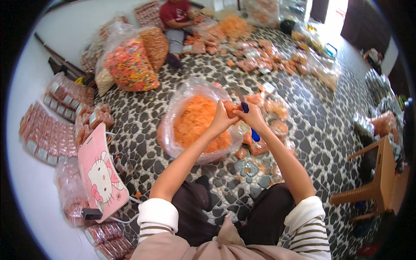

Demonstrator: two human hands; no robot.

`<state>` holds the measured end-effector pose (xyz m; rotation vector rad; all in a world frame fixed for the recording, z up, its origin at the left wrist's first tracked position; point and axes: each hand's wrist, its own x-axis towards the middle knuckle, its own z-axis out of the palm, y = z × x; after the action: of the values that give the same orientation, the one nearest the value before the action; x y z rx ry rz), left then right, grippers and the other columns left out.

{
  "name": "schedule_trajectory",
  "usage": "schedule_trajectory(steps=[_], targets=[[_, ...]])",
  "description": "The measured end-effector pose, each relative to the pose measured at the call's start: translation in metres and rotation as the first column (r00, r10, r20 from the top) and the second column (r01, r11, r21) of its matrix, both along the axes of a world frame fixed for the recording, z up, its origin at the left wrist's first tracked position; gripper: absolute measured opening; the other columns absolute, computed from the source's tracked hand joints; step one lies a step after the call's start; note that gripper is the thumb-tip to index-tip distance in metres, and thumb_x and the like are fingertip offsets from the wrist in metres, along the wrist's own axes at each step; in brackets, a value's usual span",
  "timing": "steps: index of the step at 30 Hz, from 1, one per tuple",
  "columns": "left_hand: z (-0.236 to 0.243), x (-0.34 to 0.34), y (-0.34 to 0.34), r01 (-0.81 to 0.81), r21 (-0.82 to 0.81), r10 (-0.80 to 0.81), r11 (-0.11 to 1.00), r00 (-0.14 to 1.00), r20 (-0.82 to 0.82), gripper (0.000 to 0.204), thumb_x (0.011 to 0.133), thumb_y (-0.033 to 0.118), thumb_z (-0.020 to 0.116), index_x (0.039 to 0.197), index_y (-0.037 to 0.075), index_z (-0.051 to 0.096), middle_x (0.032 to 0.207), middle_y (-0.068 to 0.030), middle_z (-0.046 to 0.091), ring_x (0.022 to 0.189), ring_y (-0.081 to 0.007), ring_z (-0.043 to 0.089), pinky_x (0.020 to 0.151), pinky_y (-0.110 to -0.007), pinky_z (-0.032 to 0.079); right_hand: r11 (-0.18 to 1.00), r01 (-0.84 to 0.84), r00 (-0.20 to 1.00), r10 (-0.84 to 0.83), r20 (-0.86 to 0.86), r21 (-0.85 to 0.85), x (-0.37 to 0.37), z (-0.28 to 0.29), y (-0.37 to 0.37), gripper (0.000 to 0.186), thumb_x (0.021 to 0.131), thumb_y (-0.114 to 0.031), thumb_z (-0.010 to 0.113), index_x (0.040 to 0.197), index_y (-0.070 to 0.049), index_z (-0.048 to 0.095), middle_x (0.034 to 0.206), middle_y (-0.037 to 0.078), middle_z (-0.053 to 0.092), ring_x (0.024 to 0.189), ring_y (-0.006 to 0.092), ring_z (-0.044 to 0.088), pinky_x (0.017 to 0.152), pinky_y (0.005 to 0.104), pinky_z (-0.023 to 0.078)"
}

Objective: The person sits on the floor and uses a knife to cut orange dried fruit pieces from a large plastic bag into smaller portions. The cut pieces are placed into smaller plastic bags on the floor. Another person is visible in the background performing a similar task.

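Observation:
At the centre my left hand [221, 119] grips a small clear packet of orange pieces [229, 108]. My right hand [252, 116] is closed at the packet's right end, with blue-handled scissors [255, 135] in it, their metal blade pointing up. Just left of and beneath my hands sits a large open clear bag [171, 102] full of orange crisp-like pieces [193, 132]. Several filled orange packets [277, 108] lie on the pebble-patterned floor to the right of my hands.
A co-worker [175, 17] sits beyond, among more packets [255, 56]. Sacks of coloured pieces [130, 63] stand back left. A pink folding table [102, 173] and stacked packs [47, 130] line the left. A brown plastic chair [372, 173] is at right; a doorway [333, 17] opens at back right.

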<state>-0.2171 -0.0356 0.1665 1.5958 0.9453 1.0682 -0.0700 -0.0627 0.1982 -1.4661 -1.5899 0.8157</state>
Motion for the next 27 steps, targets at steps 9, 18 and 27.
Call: schedule_trajectory(steps=[9,18,27], targets=[[-0.005,-0.098,-0.001,-0.142,-0.179,0.193,0.973,0.931,0.31,0.033,0.086,0.023,0.057,0.109,0.001,0.05,0.102,-0.0075,0.056,0.097,-0.0123,0.05,0.086,-0.025,0.039,0.991,-0.07,0.997,0.066,0.035,0.114,-0.079,0.005,-0.011,0.019,0.086,-0.019,0.051,0.095,-0.002,0.049,0.071,0.02,0.058,0.062,0.028,0.058,0.053,0.0388,0.043],[-0.014,-0.128,0.004,-0.339,0.043,0.325,0.94,0.926,0.191,0.028,0.087,0.025,0.055,0.104,0.004,0.048,0.098,-0.0034,0.055,0.094,-0.0104,0.05,0.085,-0.024,0.037,0.95,-0.164,0.869,0.013,0.494,0.264,-0.102,0.005,-0.02,0.016,0.089,-0.021,0.044,0.089,-0.005,0.048,0.07,0.021,0.058,0.061,0.0409,0.057,0.053,0.0489,0.045],[-0.011,-0.119,0.001,-0.355,0.14,0.291,0.924,0.893,0.343,0.015,0.089,0.016,0.053,0.096,0.005,0.048,0.096,-0.0038,0.055,0.093,-0.0095,0.05,0.083,-0.023,0.038,0.964,-0.172,0.781,0.009,0.624,0.201,-0.106,-0.005,-0.017,0.018,0.088,-0.021,0.044,0.085,-0.004,0.049,0.067,0.019,0.059,0.061,0.0389,0.057,0.054,0.0465,0.046]])
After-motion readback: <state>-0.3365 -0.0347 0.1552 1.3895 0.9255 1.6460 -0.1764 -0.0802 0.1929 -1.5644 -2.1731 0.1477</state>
